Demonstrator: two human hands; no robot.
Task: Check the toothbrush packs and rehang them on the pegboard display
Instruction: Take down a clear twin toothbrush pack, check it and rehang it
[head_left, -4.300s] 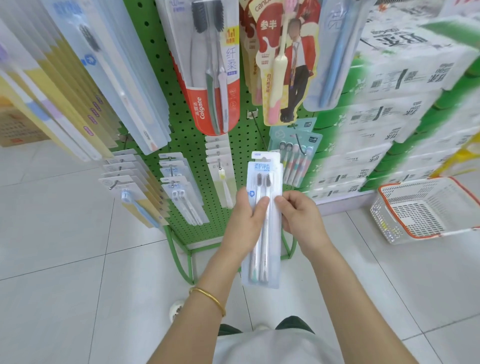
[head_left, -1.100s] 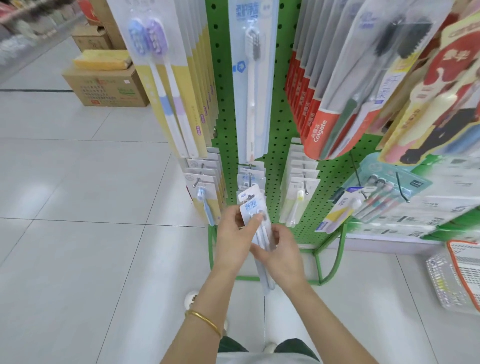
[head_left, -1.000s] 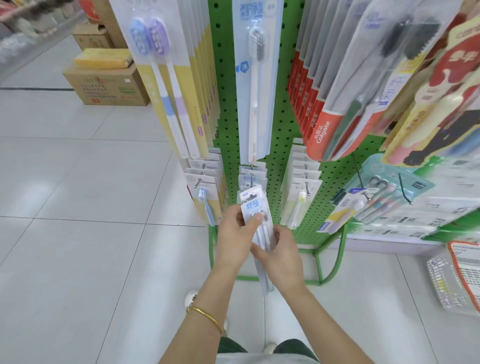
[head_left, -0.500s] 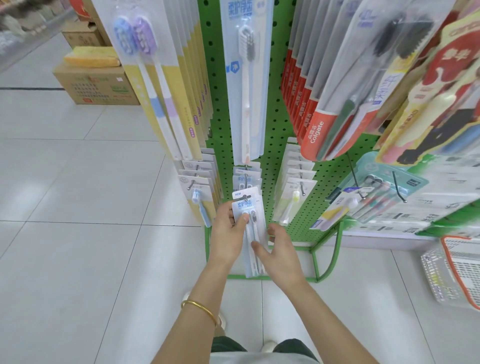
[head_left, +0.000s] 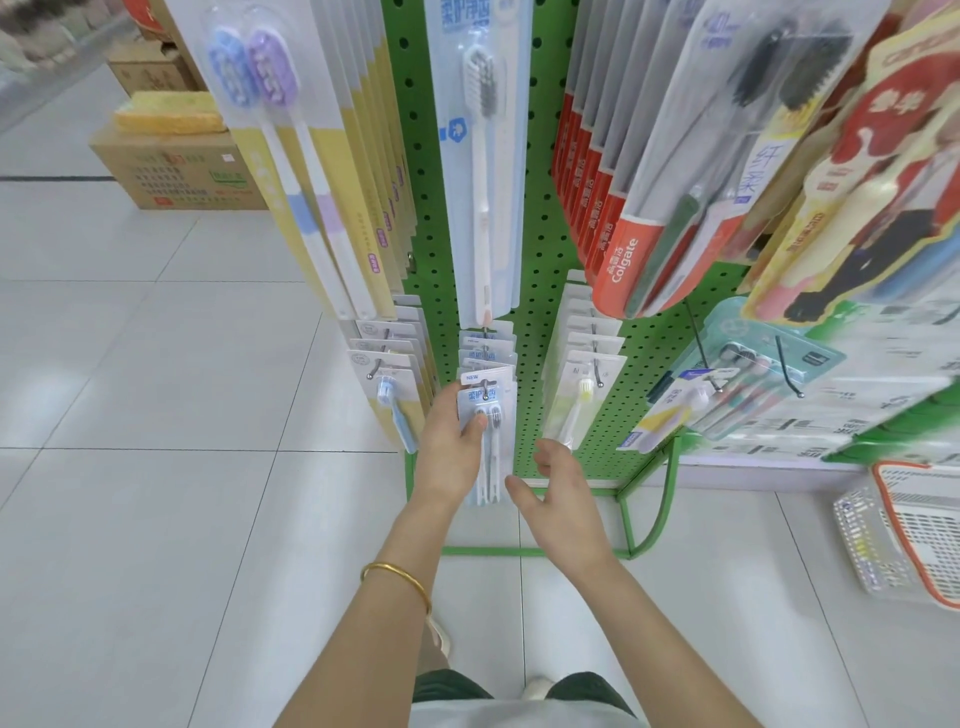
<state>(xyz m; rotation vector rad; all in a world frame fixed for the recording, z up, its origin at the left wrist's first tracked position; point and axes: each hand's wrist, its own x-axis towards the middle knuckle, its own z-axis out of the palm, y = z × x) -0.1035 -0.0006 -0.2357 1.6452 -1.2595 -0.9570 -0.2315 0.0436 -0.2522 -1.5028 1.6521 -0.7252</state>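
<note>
A light blue two-brush toothbrush pack (head_left: 493, 415) hangs on a low peg hook (head_left: 485, 391) of the green pegboard display (head_left: 540, 291), in front of several like packs. My left hand (head_left: 451, 448) holds the pack's left edge, thumb pressed on its front near the brush heads. My right hand (head_left: 556, 486) hovers just right of the pack's lower end, fingers spread and loose, touching nothing.
Rows of other toothbrush packs hang around: yellow ones (head_left: 332, 171) at left, red Colgate ones (head_left: 623, 208) at right, a long blue one (head_left: 480, 156) above. A white and orange basket (head_left: 904, 535) stands on the tiled floor at right. Cardboard boxes (head_left: 176, 171) sit far left.
The pack has gone onto the low peg and hangs straight. My right hand has let go of it and drawn back to the right. My left hand still holds it.
</note>
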